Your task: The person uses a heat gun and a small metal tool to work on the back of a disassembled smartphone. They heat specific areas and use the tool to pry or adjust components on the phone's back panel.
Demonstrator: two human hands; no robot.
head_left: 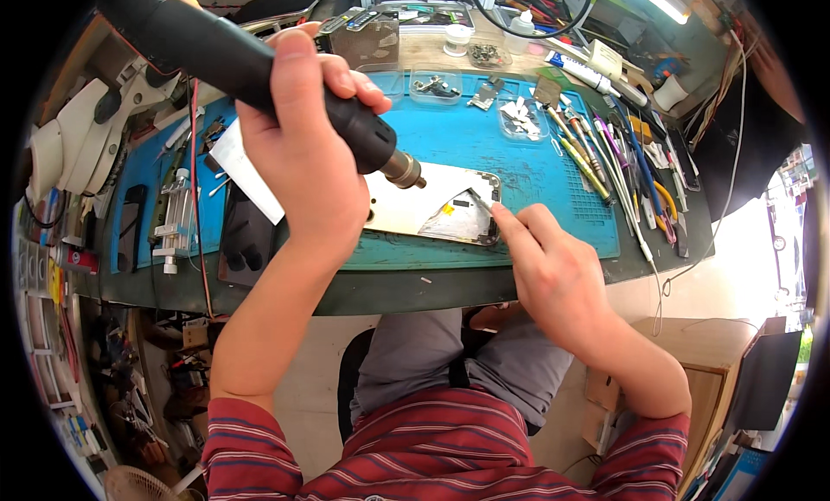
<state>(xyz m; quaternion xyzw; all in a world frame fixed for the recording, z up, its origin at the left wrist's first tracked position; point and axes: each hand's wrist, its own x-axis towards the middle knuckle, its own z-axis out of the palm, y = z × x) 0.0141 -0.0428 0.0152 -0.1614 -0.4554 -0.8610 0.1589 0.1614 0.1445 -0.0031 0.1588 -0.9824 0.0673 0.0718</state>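
My left hand [298,146] is wrapped round a black hot-air gun [363,136], its metal nozzle pointing down over a phone. The pale phone back [396,205] lies flat on the blue work mat [380,256]. Part of its cover is gone at the right end, baring a grey-white inner surface with a small yellow patch. My right hand [553,263] pinches a thin metal tool [479,197], whose far end meets the phone at that bared part. Whether it is a blade or tweezers I cannot tell.
Clear trays of small parts [521,119] stand at the back. Several screwdrivers, tweezers and pliers [664,198] lie on the right. To the left are a dark phone screen [245,242], a metal clamp fixture [175,224] and a white microscope [82,142]. A cable [735,146] hangs at right.
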